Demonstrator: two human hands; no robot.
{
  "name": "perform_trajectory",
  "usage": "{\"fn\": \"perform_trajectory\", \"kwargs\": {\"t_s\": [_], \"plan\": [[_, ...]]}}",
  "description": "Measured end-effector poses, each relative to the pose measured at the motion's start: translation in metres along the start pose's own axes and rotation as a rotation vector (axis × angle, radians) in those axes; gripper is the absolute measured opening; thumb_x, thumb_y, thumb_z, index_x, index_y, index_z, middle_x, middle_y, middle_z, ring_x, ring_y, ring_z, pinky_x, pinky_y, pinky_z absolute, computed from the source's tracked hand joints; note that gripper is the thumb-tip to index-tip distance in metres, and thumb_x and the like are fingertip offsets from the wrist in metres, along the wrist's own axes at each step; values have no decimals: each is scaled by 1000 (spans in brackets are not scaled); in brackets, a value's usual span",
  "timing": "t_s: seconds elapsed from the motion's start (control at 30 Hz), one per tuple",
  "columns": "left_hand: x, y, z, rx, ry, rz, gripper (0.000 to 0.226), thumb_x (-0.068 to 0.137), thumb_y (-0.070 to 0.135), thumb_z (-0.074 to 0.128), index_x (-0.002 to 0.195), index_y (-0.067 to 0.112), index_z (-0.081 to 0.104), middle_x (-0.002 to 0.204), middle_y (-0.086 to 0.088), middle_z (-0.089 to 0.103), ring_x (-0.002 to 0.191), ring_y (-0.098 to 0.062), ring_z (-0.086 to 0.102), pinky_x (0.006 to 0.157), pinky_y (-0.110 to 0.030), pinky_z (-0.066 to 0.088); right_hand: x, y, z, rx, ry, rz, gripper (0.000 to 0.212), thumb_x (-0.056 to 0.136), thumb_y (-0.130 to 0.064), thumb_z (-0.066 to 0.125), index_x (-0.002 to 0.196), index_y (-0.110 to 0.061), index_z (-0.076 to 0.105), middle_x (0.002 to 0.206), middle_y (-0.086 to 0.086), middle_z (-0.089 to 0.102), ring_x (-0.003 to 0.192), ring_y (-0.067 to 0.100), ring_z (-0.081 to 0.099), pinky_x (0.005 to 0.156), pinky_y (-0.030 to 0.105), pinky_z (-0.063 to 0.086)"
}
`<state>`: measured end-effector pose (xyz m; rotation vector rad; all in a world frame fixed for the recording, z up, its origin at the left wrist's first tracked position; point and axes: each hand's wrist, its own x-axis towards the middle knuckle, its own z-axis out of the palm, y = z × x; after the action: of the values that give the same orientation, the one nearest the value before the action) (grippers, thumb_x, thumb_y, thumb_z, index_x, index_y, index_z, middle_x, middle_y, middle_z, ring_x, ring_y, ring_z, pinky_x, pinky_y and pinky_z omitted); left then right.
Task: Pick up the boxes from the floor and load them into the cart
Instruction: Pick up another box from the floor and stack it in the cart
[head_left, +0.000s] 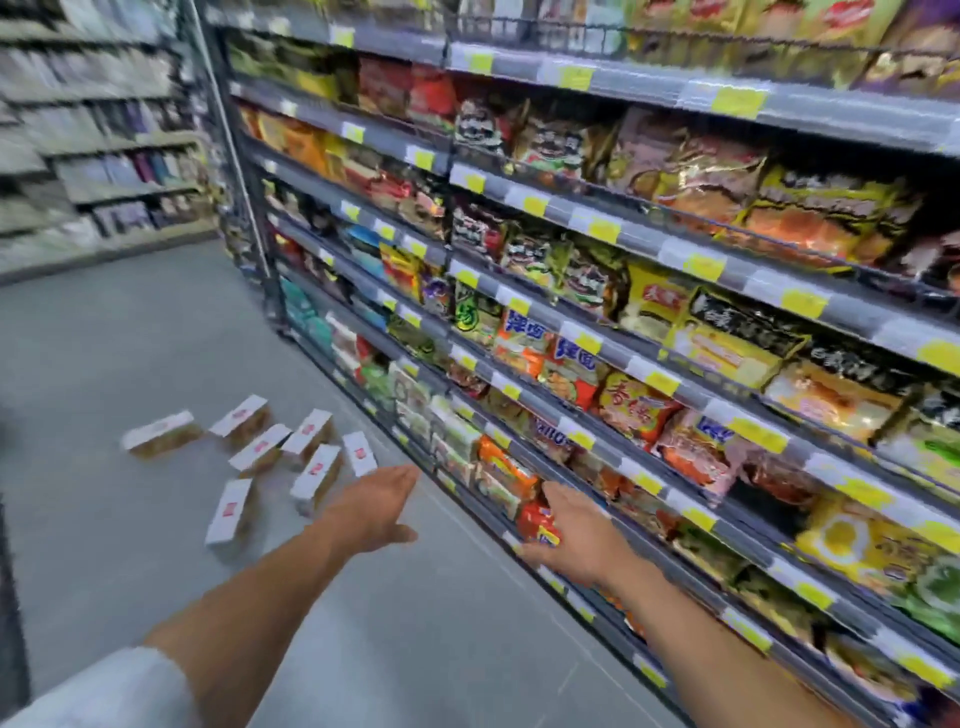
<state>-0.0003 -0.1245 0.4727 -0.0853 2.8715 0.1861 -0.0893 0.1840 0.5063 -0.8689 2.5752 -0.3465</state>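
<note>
Boxes (316, 470), seven with white tops, lying loose on the grey floor (130, 338). Left hand (374, 506) stretched forward, fingers straight and close together, thumb apart, holding nothing; nearest boxes just beyond the fingertips at ten to twelve o'clock, others farther off toward nine. Right hand (571, 535) at three o'clock of the left, palm down, fingers relaxed and spread, just beside a red packet (537, 519) low in the shelves (623, 234); touching or apart, cannot tell. Farther out, from one to three o'clock, rows of noodle packets behind yellow price tags (737, 101). White sleeve (104, 691) at seven o'clock.
</note>
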Motion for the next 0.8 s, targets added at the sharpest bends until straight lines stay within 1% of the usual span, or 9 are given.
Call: {"fn": "perform_trajectory", "kwargs": {"t_s": [0.03, 0.1, 0.17, 0.23, 0.37, 0.5, 0.63, 0.7, 0.8], "plan": [[-8, -16, 0, -15, 1, -38, 98, 93, 56, 62, 161, 10, 9, 169, -10, 12, 155, -25, 14, 124, -36, 17, 13, -14, 2, -12, -7, -29, 109, 87, -70, 64, 164, -13, 12, 170, 8, 16, 156, 25, 17, 125, 35, 19], [-27, -48, 3, -29, 7, -112, 97, 93, 57, 62, 161, 11, 10, 169, -10, 14, 154, -25, 16, 123, -35, 19, 41, -45, 6, -32, -31, -73, 108, 85, -71, 66, 163, -15, 15, 169, 9, 20, 154, 27, 21, 124, 36, 23], [-42, -81, 4, -55, 18, -177, 99, 90, 58, 65, 161, 12, 13, 167, -11, 19, 152, -28, 23, 121, -37, 25, 68, -76, 11, -50, -51, -118, 110, 82, -77, 62, 161, -12, 21, 166, 12, 25, 152, 29, 26, 122, 37, 26], [-51, -108, 8, -80, 20, -235, 101, 89, 58, 67, 161, 13, 13, 167, -11, 20, 151, -28, 25, 120, -38, 27, 92, -101, 13, -71, -76, -157, 112, 79, -84, 54, 158, -10, 26, 164, 13, 29, 151, 29, 27, 121, 37, 26], [-55, -150, 17, -107, -9, -330, 101, 91, 60, 63, 161, 13, 10, 167, -11, 18, 153, -28, 22, 122, -38, 24, 143, -132, 19, -98, -118, -225, 92, 88, -66, 66, 153, -10, 32, 159, 12, 35, 146, 28, 33, 117, 39, 30], [-35, -186, 22, -132, -21, -380, 100, 90, 61, 63, 161, 13, 11, 168, -9, 17, 154, -26, 19, 123, -37, 22, 202, -149, 21, -98, -156, -296, 87, 90, -57, 69, 155, -12, 33, 158, 11, 38, 145, 27, 34, 117, 35, 28], [2, -224, 17, -145, -15, -433, 96, 90, 60, 64, 160, 15, 16, 167, -7, 21, 153, -25, 22, 122, -37, 26, 275, -155, 24, -101, -197, -322, 99, 88, -63, 68, 159, -10, 25, 165, 9, 28, 152, 24, 25, 122, 34, 24], [26, -247, 11, -181, -27, -473, 94, 89, 58, 67, 159, 17, 19, 166, -4, 24, 151, -23, 26, 119, -35, 29, 317, -159, 22, -91, -218, -340, 98, 87, -63, 69, 157, -10, 28, 164, 8, 31, 151, 23, 27, 121, 35, 26], [51, -272, -6, -197, -55, -524, 93, 90, 57, 67, 159, 16, 19, 165, -6, 24, 151, -23, 26, 121, -34, 25, 366, -167, 13, -106, -253, -359, 93, 85, -63, 70, 154, -13, 32, 159, 7, 37, 147, 25, 34, 118, 39, 33]]}}
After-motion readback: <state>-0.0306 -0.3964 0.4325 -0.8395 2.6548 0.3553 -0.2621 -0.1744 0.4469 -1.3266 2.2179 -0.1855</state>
